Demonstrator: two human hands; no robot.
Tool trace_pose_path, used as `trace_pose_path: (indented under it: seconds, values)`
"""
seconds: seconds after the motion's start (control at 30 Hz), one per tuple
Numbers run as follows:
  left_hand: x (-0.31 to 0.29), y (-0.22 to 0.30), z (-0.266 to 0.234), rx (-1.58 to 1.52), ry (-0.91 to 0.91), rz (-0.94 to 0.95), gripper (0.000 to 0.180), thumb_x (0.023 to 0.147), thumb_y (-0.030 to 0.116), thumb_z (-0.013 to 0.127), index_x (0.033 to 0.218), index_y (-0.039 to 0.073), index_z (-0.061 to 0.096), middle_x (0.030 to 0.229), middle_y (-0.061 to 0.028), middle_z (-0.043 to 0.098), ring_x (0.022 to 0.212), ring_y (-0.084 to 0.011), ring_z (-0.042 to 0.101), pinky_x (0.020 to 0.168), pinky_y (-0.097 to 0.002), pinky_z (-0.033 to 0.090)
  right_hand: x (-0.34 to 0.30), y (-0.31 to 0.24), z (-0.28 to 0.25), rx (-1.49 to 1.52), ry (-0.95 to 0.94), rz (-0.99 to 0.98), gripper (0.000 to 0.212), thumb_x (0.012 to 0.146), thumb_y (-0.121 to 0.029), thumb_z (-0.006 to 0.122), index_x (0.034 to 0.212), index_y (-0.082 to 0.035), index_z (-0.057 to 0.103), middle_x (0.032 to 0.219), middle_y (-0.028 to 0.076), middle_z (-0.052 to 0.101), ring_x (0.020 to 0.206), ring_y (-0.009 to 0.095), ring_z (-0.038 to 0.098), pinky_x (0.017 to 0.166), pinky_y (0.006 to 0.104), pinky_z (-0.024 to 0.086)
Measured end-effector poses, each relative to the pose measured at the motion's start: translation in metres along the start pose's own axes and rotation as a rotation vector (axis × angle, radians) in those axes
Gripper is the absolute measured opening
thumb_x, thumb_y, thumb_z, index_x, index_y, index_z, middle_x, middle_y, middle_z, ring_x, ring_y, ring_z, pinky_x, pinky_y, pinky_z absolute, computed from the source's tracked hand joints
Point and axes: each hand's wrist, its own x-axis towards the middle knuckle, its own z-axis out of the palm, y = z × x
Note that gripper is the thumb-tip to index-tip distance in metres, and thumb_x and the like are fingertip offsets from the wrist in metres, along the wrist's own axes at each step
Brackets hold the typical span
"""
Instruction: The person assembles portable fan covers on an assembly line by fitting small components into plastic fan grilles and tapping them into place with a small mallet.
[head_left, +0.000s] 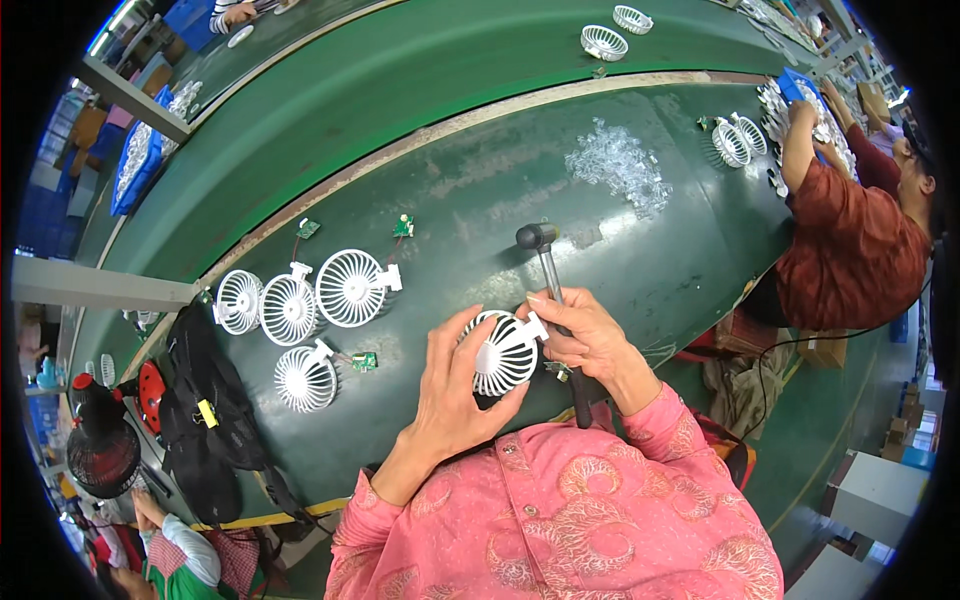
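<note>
A white round fan head (502, 354) with a slatted cage is between my two hands, just above the green worktable. My left hand (447, 385) grips the cage from its left side, thumb below and fingers above. At the short white neck, my right hand (588, 335) pinches the same fan head. A small green circuit board (558, 371) hangs below the right fingers. A hammer (549, 268) with a black head and grey shaft runs beneath my right hand; whether that hand touches it cannot be told.
To the left sit several white fan heads (352, 288), some with green boards on wires. Small clear plastic parts (620, 165) lie scattered farther off. Beyond the table edge runs a green conveyor belt (400, 90). A co-worker (850, 235) works at right; a black bag (205, 410) hangs at left.
</note>
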Motion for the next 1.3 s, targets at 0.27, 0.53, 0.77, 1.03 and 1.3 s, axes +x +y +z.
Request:
trace_pose_path:
  seconds: [0.27,0.53,0.77,1.03,1.3]
  values:
    - [-0.004,-0.003,0.004,-0.076,0.031,-0.102,0.073,0.07,0.015,0.081,0.134,0.003,0.048,0.134,-0.0214,0.045,0.116,-0.0411,0.049,0.095,-0.0462,0.045,-0.001,0.007,0.005,-0.135,0.048,-0.144,0.025,0.098,-0.017,0.058,0.105,0.005,0.065,0.059,-0.002,0.053,0.037,0.002,0.034,0.035,0.0208,0.028]
    - [0.02,-0.001,-0.013,0.04,-0.101,-0.265,0.094,0.074,0.032,0.082,0.144,-0.003,0.029,0.131,-0.0249,0.046,0.117,-0.0407,0.049,0.095,-0.0463,0.045,0.0,-0.007,0.017,-0.386,0.352,-0.244,0.02,0.088,-0.009,0.071,0.103,0.005,0.069,0.074,0.006,0.067,0.044,0.0,0.039,0.039,0.0185,0.024]
    - [0.071,-0.019,-0.04,0.209,0.053,-0.107,0.041,0.074,0.016,0.078,0.107,0.002,0.057,0.096,-0.0144,0.056,0.09,-0.0342,0.055,0.076,-0.0418,0.047,0.01,-0.015,0.032,-0.558,0.553,-0.484,0.021,0.091,-0.015,0.069,0.108,-0.003,0.069,0.056,-0.008,0.045,0.038,0.002,0.033,0.036,0.0219,0.021]
    - [0.071,-0.048,-0.068,0.633,0.297,-0.073,0.041,0.077,0.014,0.073,0.109,-0.001,0.053,0.102,-0.0164,0.053,0.094,-0.0332,0.051,0.078,-0.0435,0.04,0.0,-0.016,0.004,-0.527,0.553,-0.48,0.023,0.096,-0.016,0.062,0.111,0.002,0.065,0.089,0.005,0.068,0.038,0.001,0.035,0.033,0.0196,0.023]
    - [0.005,-0.065,-0.043,0.681,0.135,-0.074,0.029,0.073,0.005,0.062,0.101,-0.001,0.06,0.099,-0.0156,0.058,0.098,-0.0313,0.053,0.082,-0.043,0.039,0.009,-0.008,0.011,-0.586,0.375,-0.315,0.022,0.096,-0.016,0.064,0.107,0.003,0.066,0.079,0.006,0.067,0.036,0.002,0.034,0.032,0.0202,0.024]
